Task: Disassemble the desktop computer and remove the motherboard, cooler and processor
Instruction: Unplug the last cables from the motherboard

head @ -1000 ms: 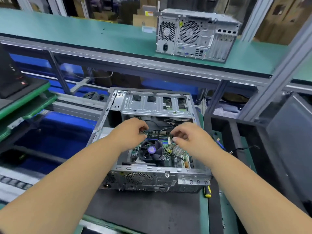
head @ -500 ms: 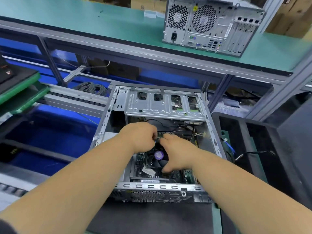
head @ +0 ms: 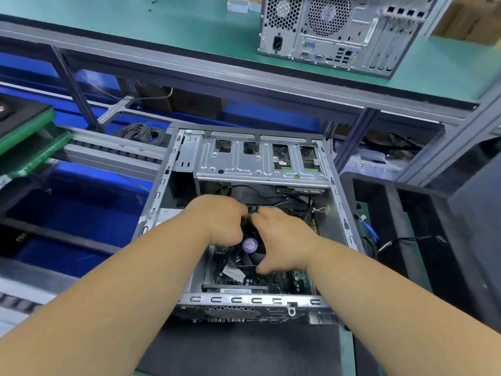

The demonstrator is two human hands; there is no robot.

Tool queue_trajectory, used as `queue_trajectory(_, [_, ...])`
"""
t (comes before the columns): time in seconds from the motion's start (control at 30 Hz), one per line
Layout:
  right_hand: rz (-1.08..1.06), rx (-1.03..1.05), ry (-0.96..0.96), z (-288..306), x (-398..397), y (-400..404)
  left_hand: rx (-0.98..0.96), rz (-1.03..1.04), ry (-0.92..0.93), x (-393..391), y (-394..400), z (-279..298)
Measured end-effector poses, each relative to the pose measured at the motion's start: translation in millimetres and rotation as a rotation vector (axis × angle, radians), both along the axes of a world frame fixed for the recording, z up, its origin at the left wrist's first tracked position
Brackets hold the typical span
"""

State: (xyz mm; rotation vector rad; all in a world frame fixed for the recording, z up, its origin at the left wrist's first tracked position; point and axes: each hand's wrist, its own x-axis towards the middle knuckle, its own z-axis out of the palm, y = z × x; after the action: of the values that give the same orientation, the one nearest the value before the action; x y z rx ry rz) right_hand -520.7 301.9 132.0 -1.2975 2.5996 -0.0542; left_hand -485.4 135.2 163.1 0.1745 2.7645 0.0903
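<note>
both hands, left hand (head: 222,221) and right hand (head: 282,240), curl over the cooler (head: 250,246); grip hidden. motherboard (head: 273,279) stiff, fragile: probably best held by edges.

An electronics workshop line: a green-matted worktop (head: 162,31) on a metal frame at the far side, a roller conveyor (head: 113,153) left, an opened computer case (head: 336,191) near.

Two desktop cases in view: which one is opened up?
The near case, lying flat under both hands, its side off and cooler fan exposed. The far case on the upper green shelf stands closed.
</note>
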Motion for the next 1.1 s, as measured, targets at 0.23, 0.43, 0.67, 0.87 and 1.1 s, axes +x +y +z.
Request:
queue_trajectory(0.23, [0.021, 0.035, 0.001, 3, 2, 4, -0.03, 0.029, 0.0, 3, 2, 3])
queue_trajectory(0.43, [0.045, 0.205, -0.004, 2, 5, -10, -0.118, -0.102, -0.283, -16, 3, 18])
queue_trajectory(0.67, [0.201, 0.238, -0.057, 2, -12, -9, -0.153, -0.159, -0.328, -41, -2, 10])
queue_trajectory(0.87, [0.166, 0.171, -0.039, 6, -13, -9, -0.061, -0.134, -0.347, -46, -6, 0])
queue_trajectory(1.1, [0.128, 0.122, -0.001, 8, -9, -9, 0.087, -0.13, -0.433, -39, -7, -2])
